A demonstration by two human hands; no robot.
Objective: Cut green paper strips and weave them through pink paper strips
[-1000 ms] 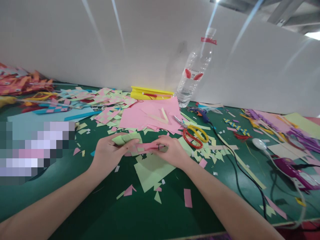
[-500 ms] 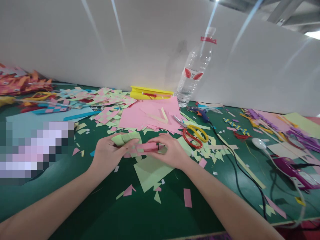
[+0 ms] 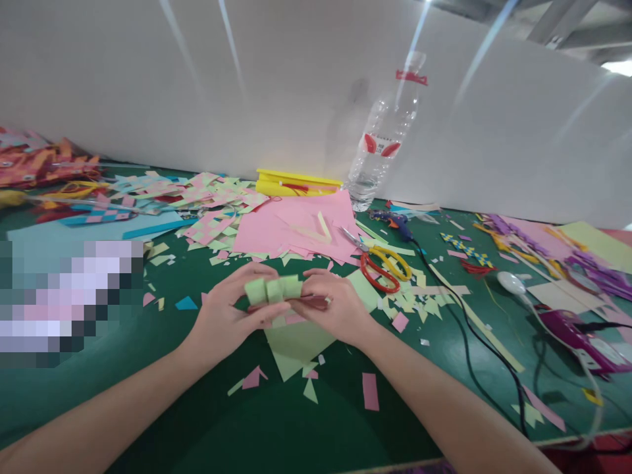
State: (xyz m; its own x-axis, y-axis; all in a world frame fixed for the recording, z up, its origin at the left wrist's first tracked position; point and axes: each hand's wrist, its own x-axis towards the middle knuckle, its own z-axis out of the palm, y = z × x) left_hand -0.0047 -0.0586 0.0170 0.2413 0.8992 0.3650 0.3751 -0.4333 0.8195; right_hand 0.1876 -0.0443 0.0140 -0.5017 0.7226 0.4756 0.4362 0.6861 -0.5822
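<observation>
Between both hands is a woven paper piece of pale green and pink strips, its green strips curled upward. My left hand pinches its left part, with the thumb along the near side. My right hand has its fingers closed on the pink right end; the fingertips partly hide it. A pale green paper sheet lies on the table beneath the hands. Beyond my right hand rest scissors with red and yellow handles, blades pointing away to the left.
A pink sheet and a tilted plastic bottle are near the white partition. Woven strips pile up at left. On the right, a blue glue gun trails a black cord near a purple power strip. Paper scraps litter the green table.
The woven paper has tilted, so its curled green strips now stand up toward the middle. My left hand has shifted slightly right, and both hands are closer together.
</observation>
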